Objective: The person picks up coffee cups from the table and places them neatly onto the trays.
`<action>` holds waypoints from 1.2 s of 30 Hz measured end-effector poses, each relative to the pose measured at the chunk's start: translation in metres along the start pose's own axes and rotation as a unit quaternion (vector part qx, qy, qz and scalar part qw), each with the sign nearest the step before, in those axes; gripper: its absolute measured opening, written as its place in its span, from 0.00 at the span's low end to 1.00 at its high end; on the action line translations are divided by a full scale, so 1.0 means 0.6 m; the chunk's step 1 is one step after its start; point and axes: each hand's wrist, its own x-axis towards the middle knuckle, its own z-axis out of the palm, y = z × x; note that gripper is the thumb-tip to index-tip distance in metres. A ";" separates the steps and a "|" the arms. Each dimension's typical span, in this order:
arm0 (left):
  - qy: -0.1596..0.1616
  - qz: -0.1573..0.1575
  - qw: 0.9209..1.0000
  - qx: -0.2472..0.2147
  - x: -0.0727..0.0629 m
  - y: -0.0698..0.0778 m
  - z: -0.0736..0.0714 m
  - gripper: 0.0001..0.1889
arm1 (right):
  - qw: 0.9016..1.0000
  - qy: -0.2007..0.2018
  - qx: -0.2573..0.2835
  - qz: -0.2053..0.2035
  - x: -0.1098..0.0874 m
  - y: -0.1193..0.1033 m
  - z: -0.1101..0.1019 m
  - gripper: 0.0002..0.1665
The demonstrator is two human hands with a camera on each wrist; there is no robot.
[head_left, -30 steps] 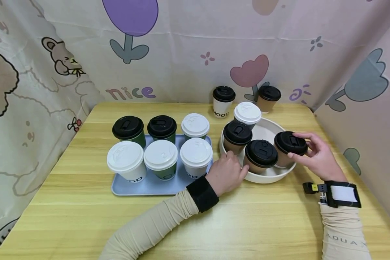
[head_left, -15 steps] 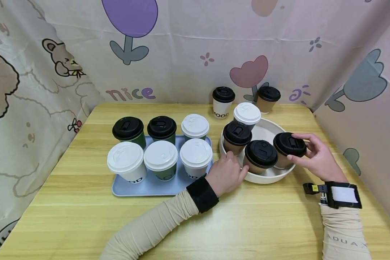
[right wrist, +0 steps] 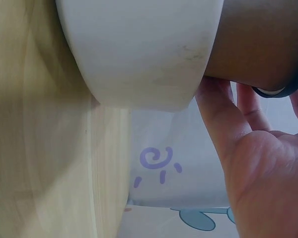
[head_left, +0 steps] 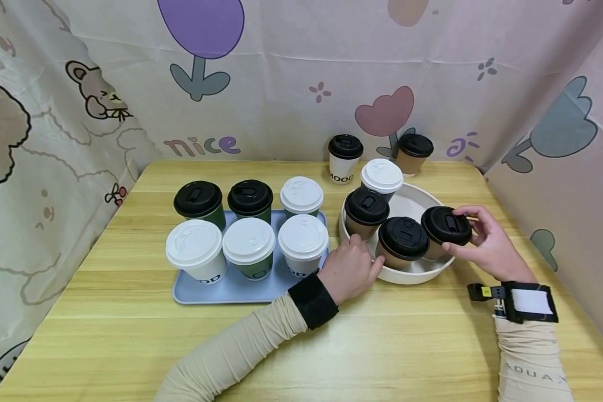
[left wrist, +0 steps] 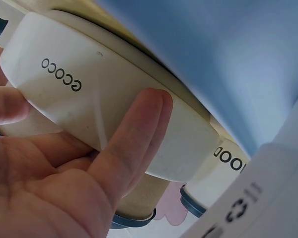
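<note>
Landmark: round white tray [head_left: 407, 273] on the wooden table [head_left: 130, 335]. Right hand [head_left: 484, 245] is at the tray's right rim, fingers and thumb curled around the black lid of a brown cup [head_left: 444, 231], pinching the lid edge from both sides; that cup sits tilted inside the tray against its right wall, touching the next brown cup [head_left: 402, 243] at tray front. In the right wrist view the fingers [right wrist: 223, 114] lie against the brown cup wall [right wrist: 258, 44] just above the tray rim [right wrist: 139, 54]. Left hand [head_left: 349, 268] is on the tray's left-front wall: in the left wrist view the fingers [left wrist: 134, 134] are straight and together, pressed flat on the tray's outer wall [left wrist: 89, 99], thumb apart on the other side; nothing clamped. Also inside the tray: a third brown cup with black lid [head_left: 365, 212] at its left, and a white-lidded cup [head_left: 382, 177] at its back. Behind the tray, near the curtain: a white cup with black lid [head_left: 345, 158] and a brown cup with black lid [head_left: 415, 152], both off the tray. Left of the tray, just beside it: a blue tray [head_left: 231, 290] carrying six cups in two rows, two black lids in the back row, the rest white.
</note>
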 end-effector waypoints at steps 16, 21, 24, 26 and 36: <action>0.019 0.013 0.999 0.028 0.012 -0.008 -0.014 0.26 | 1.000 0.002 -0.004 -0.017 0.019 -0.013 -0.005 0.45; 0.017 0.014 1.000 0.022 0.013 -0.008 -0.015 0.26 | 0.999 0.000 -0.032 -0.015 0.019 -0.013 -0.006 0.49; 0.010 0.017 1.000 0.022 0.010 -0.007 -0.012 0.26 | 0.999 -0.004 -0.035 -0.012 0.015 -0.011 -0.005 0.52; 0.007 0.019 0.999 0.027 0.008 -0.005 -0.010 0.26 | 0.999 -0.007 -0.035 -0.011 0.013 -0.009 -0.004 0.52; 0.002 0.014 1.000 0.012 -0.006 0.002 0.001 0.26 | 0.999 -0.018 -0.048 0.000 -0.005 0.003 0.004 0.53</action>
